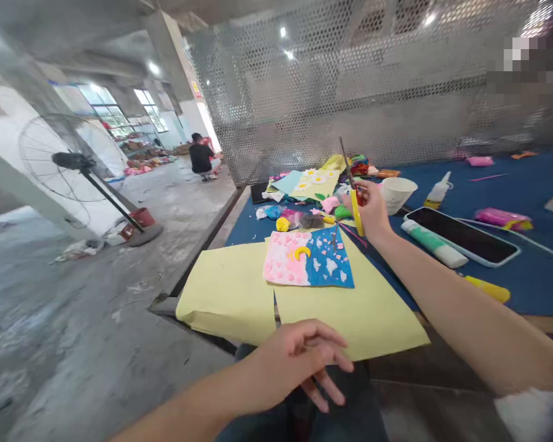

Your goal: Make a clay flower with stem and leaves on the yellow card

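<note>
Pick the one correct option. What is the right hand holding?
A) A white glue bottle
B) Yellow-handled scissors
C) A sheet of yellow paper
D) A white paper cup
B. The right hand is closed around the yellow-handled scissors, with the blades pointing up.

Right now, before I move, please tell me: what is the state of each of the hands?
Left hand: open, holding nothing visible.
Right hand: closed, holding yellow-handled scissors.
</note>
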